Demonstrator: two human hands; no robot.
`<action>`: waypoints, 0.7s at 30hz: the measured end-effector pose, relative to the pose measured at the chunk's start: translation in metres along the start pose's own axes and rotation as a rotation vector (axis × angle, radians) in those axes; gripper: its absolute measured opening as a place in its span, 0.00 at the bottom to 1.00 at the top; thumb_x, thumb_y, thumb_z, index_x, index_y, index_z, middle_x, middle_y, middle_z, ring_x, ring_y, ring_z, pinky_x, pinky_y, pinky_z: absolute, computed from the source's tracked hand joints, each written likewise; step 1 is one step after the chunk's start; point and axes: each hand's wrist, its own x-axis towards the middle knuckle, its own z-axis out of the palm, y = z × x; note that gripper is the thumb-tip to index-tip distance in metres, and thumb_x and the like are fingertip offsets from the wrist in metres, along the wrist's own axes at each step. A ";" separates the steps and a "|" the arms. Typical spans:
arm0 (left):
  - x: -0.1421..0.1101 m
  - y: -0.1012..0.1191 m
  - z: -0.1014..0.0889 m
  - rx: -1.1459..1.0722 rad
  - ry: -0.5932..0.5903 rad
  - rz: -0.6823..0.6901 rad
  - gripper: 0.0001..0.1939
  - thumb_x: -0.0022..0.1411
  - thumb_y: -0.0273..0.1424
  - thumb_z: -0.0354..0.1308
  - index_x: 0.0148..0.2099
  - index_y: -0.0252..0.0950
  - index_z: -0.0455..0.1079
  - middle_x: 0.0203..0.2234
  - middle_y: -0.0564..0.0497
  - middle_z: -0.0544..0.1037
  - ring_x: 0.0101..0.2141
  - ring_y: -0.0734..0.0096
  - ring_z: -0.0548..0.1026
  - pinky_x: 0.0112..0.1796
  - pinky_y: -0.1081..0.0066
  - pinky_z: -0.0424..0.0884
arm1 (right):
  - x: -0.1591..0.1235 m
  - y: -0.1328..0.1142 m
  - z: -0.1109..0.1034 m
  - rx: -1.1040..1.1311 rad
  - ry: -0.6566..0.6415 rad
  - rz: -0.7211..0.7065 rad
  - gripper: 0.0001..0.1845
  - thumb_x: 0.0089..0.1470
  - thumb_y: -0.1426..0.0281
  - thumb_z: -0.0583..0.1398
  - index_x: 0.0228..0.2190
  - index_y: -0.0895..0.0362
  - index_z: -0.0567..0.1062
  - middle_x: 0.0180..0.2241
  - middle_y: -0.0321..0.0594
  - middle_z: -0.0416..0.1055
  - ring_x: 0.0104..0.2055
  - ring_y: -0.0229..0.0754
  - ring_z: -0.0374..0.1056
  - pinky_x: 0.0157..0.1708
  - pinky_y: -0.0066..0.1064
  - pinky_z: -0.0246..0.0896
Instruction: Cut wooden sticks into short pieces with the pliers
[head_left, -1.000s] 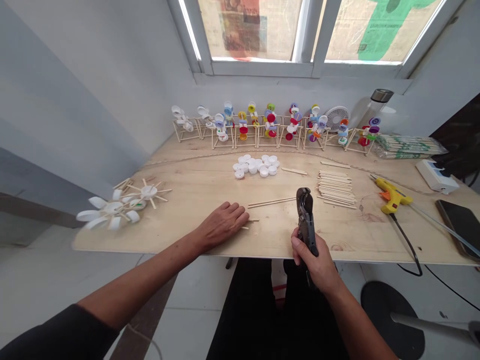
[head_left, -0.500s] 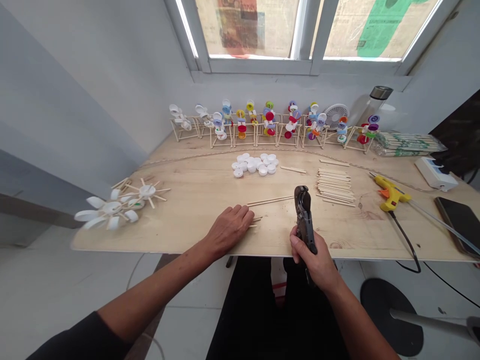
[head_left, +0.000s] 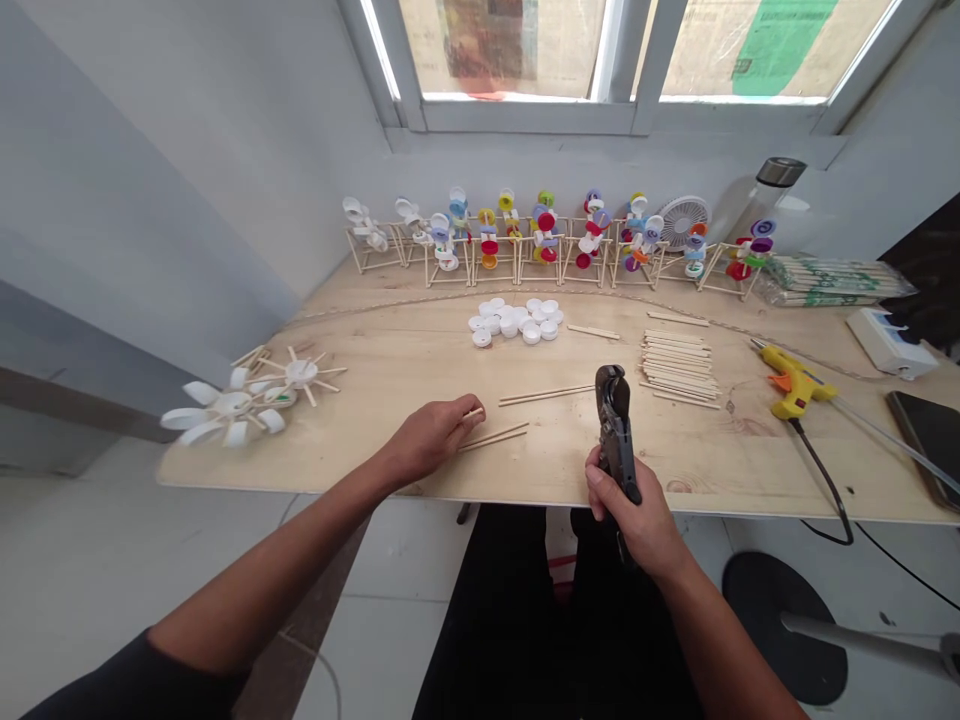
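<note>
The left hand (head_left: 429, 438) is drawing back toward the lower left of the frame, its fingers curling together where they were spread on the table before, and two thin wooden sticks (head_left: 493, 437) are now showing just beside it. Its fingertips (head_left: 461, 408) appear to be pinching a short stick end (head_left: 475, 412), though they hide most of it, so I cannot tell its length. The right hand (head_left: 634, 515) is still gripping a dark metal cutter (head_left: 615, 425) upright, closed around the handles, whose lower part is hidden by the fist. Two longer sticks (head_left: 546, 395) are lying between the hands, their right ends just beside the cutter's head, on the plywood tabletop (head_left: 390, 345). A stack of craft sticks (head_left: 679, 365) is sitting farther toward the right.
</note>
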 end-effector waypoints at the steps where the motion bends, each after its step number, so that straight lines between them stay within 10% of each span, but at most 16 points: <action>1: -0.001 0.000 -0.001 -0.005 -0.032 0.015 0.13 0.62 0.37 0.39 0.37 0.38 0.63 0.26 0.52 0.71 0.28 0.70 0.69 0.28 0.74 0.60 | 0.000 0.000 0.000 -0.002 -0.001 0.000 0.11 0.55 0.61 0.53 0.31 0.57 0.64 0.17 0.29 0.59 0.20 0.35 0.58 0.23 0.27 0.56; 21: 0.013 0.021 -0.008 0.096 -0.309 0.089 0.08 0.55 0.31 0.46 0.26 0.37 0.59 0.23 0.52 0.71 0.23 0.71 0.67 0.24 0.74 0.55 | 0.000 0.000 0.003 0.065 0.014 0.002 0.10 0.54 0.62 0.54 0.30 0.57 0.63 0.18 0.28 0.56 0.19 0.32 0.55 0.22 0.26 0.54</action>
